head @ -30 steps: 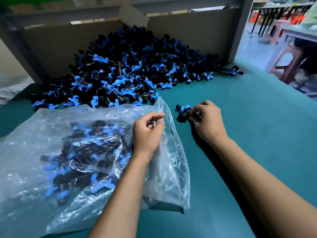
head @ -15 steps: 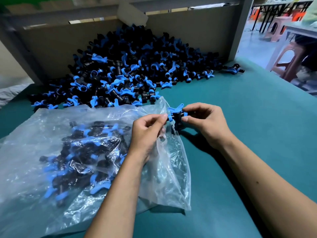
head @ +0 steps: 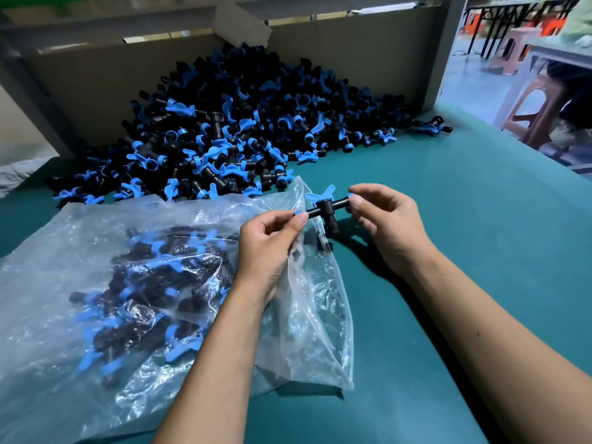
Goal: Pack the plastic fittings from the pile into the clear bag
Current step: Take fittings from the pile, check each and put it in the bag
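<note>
While both hands pinch one fitting [head: 325, 209] at frame centre:
Left hand [head: 267, 245]: pinches its left end.
Right hand [head: 386, 221]: pinches its right end.
Bag [head: 96, 283]: lower left, part filled.
Pile [head: 230, 129]: upper centre.

A teal-green table top [head: 464, 219] fills the foreground. Along its far edge stands a brown cardboard wall [head: 352, 52], backed by a grey metal frame [head: 445, 49] whose upright post rises at the right. Beyond the table's right edge lies a pale, glossy floor [head: 474, 78]. A reddish-brown plastic stool [head: 531, 113] stands there beside a white table [head: 557, 51], with dark-legged tables [head: 499, 14] and another stool [head: 515, 48] farther back.
</note>
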Available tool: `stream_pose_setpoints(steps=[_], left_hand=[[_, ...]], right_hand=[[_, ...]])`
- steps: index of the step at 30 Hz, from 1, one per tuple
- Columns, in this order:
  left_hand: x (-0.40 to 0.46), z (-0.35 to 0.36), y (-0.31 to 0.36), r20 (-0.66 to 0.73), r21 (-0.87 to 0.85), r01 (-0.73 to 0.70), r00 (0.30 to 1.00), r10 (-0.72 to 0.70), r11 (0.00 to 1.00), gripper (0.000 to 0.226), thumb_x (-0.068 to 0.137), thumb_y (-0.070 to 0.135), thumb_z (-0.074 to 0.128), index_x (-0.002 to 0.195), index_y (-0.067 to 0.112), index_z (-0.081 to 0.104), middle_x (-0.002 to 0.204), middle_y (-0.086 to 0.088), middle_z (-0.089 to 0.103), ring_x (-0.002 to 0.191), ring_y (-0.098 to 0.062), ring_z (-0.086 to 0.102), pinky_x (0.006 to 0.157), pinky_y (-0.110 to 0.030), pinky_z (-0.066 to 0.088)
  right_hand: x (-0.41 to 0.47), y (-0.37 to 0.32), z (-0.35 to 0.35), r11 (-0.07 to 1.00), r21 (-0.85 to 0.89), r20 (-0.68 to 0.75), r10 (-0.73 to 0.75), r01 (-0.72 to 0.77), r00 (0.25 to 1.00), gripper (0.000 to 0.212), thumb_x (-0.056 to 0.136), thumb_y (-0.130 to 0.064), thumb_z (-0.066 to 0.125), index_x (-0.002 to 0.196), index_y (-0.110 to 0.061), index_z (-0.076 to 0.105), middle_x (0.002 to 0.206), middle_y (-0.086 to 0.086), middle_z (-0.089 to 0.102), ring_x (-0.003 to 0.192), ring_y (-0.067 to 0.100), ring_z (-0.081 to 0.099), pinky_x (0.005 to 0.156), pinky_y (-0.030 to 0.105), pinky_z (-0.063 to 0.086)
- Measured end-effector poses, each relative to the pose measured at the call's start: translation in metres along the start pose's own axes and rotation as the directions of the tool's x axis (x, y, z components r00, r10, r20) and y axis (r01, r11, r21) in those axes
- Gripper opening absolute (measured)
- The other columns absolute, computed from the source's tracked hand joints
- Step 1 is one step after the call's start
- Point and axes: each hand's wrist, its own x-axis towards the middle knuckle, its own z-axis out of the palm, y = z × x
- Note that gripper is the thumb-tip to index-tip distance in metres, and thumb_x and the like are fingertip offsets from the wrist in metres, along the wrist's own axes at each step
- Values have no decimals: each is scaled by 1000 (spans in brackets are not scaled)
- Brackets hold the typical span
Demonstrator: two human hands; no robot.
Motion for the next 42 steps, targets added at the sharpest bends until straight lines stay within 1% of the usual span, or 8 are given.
stream_pose_setpoints(steps=[10, 17, 20, 25, 30, 36, 39, 42], left_hand=[[-7, 1, 1, 136, 158, -39, 991, 17, 987, 6, 89, 9, 79, 94, 10, 79, 88, -6, 80, 78, -13, 72, 73, -27, 58], [-4, 1, 2, 25, 73, 13, 1000, -14, 997, 6, 89, 15, 80, 84, 14, 79, 71, -8, 71, 68, -17, 62, 68, -32, 54], [-5, 2, 3, -15, 33, 37, 999, -36, 999, 11, 89, 17, 80, 78, 19, 81, 72, -7, 72, 71, -21, 64, 73, -37, 56], [-5, 4, 6, -113, -64, 76, 990, -83, 995, 14, 89, 23, 80, 80, 12, 79, 73, -7, 73, 71, -19, 66, 71, -32, 59], [-7, 6, 8, -47, -43, 81, 995, -83, 996, 20, 89, 25, 80, 85, 5, 78, 76, -14, 72, 70, -23, 65, 71, -36, 58], [-10, 7, 12, 5, -92, 82, 997, -82, 992, 28, 79, 41, 80, 77, 13, 81, 71, -7, 71, 60, -14, 60, 57, -21, 53], [-10, 4, 15, 2, -156, 36, 999, -36, 987, 19, 78, 35, 82, 79, 15, 82, 79, -7, 73, 67, -15, 63, 63, -23, 54], [-9, 1, 16, -15, -133, -46, 999, 44, 990, 10, 84, 5, 80, 91, 11, 78, 84, -2, 76, 79, -12, 69, 73, -24, 55]], right_hand=[[-7, 0, 5, 995, -99, 199, 23, -4, 980, 24, 79, 0, 81, 101, -6, 73, 95, 22, 72, 83, 33, 65, 87, 64, 55], [0, 1, 5, 995, -30, -105, -101, 98, 989, 18, 84, -2, 77, 98, -10, 70, 86, 7, 72, 78, 19, 66, 71, 26, 54], [0, 3, 7, 978, -116, -128, -186, 172, 974, 18, 86, -4, 77, 97, -9, 63, 87, 5, 70, 77, 19, 67, 72, 30, 57], [-9, 8, 18, 703, -583, 95, -438, 407, 894, 28, 85, -36, 78, 92, -20, 57, 87, -9, 62, 81, 13, 63, 60, 26, 52], [-8, 10, 22, 570, -663, 238, -454, 485, 859, 40, 73, -27, 89, 95, -19, 57, 90, -7, 62, 82, 15, 62, 65, 20, 45], [-11, 6, 20, 736, -542, 142, -396, 406, 907, 20, 82, -15, 81, 97, -16, 67, 86, -7, 71, 81, 12, 69, 63, 24, 54], [-11, -2, 24, 998, 24, -16, -62, 63, 998, 9, 96, -10, 65, 103, -6, 67, 87, 7, 74, 70, 16, 68, 60, 23, 55], [-10, -9, 23, 874, 431, 41, 229, -224, 973, 24, 104, -18, 51, 102, 2, 63, 88, 17, 73, 65, 13, 61, 57, 17, 53]])
